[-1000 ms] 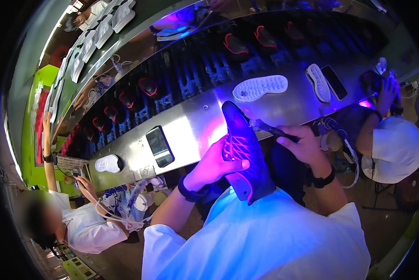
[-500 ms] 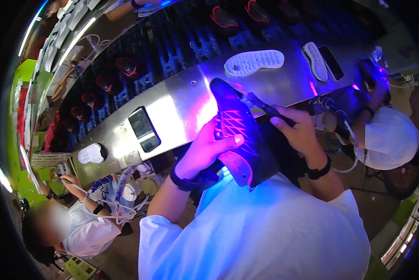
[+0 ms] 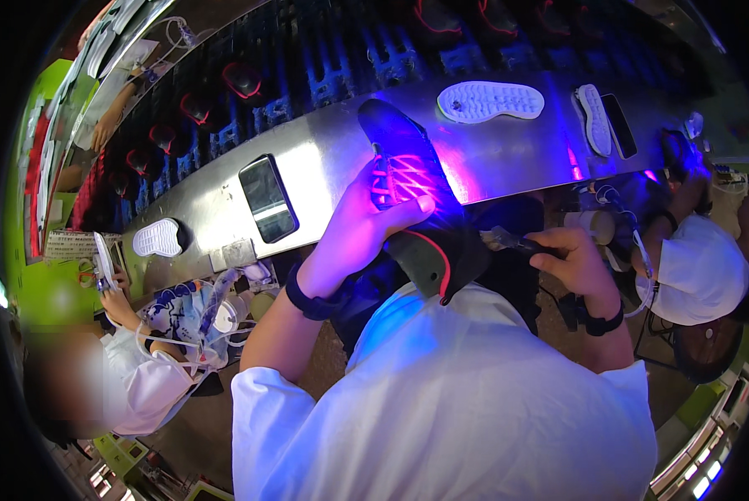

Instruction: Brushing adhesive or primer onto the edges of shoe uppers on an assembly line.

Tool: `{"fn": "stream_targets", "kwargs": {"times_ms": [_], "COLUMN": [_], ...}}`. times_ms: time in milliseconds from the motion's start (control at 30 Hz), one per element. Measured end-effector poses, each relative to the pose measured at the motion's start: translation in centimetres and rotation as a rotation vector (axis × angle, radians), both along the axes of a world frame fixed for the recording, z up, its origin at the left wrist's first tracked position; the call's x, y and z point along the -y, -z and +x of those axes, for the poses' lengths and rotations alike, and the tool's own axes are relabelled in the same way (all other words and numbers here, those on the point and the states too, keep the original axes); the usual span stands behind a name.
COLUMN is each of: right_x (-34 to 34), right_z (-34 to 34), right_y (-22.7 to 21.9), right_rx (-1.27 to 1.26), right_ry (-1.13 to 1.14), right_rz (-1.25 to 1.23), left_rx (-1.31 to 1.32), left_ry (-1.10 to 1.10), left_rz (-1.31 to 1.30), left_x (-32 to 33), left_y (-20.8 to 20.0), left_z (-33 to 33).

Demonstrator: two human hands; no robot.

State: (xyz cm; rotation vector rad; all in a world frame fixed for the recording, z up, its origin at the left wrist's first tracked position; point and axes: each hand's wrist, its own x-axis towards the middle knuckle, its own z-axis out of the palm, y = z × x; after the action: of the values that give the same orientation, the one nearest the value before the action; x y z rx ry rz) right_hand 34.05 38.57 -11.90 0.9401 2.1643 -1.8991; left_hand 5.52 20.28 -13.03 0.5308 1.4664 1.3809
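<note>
left fingers (image 3: 403,217) hold the dark shoe (image 3: 416,167) under the thumb; right fingers (image 3: 548,264) pinch a brush (image 3: 512,240), its tip near the shoe's heel. a slack left grip could let the shoe twist against it.

I have a grey-screened phone (image 3: 268,200) lying before me on the metal tabletop (image 3: 324,154). Left of that phone I see a white sole (image 3: 156,238); to its right and farther from me lies a ribbed white sole (image 3: 495,101). Well to the phone's right, I can make out a narrow white sole (image 3: 593,121) just beside a black phone (image 3: 620,127). Beyond the grey-screened phone runs a dark rack with blue parts (image 3: 328,86), bearing red-trimmed dark pieces (image 3: 242,80). Far left of the phone, I see a bright green surface (image 3: 53,292) and, nearer me, a co-worker in white (image 3: 151,380). Another white-shirted person (image 3: 701,269) is far to its right.
</note>
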Motion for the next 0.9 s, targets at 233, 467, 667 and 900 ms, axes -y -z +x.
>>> {"fn": "stream_targets", "kwargs": {"times_ms": [233, 467, 667, 900], "right_x": [0.8, -0.4, -2.5, -2.1], "right_z": [3.1, 1.4, 0.0, -0.5], "right_y": [1.5, -0.3, -0.6, -1.3], "right_rx": [-0.032, -0.106, -0.185, -0.194], "right_ry": [0.081, 0.139, 0.030, 0.010], "right_rz": [0.081, 0.264, 0.221, 0.276], "left_rx": [0.266, 0.288, 0.165, 0.322], "left_ry": [-0.073, -0.106, -0.161, -0.145], "left_rz": [0.024, 0.029, 0.035, 0.069], "left_x": [-1.6, -2.3, -2.3, -1.0], "left_y": [-0.8, -0.8, -2.4, -1.8], "left_z": [1.6, 2.4, 2.9, 1.8]}}
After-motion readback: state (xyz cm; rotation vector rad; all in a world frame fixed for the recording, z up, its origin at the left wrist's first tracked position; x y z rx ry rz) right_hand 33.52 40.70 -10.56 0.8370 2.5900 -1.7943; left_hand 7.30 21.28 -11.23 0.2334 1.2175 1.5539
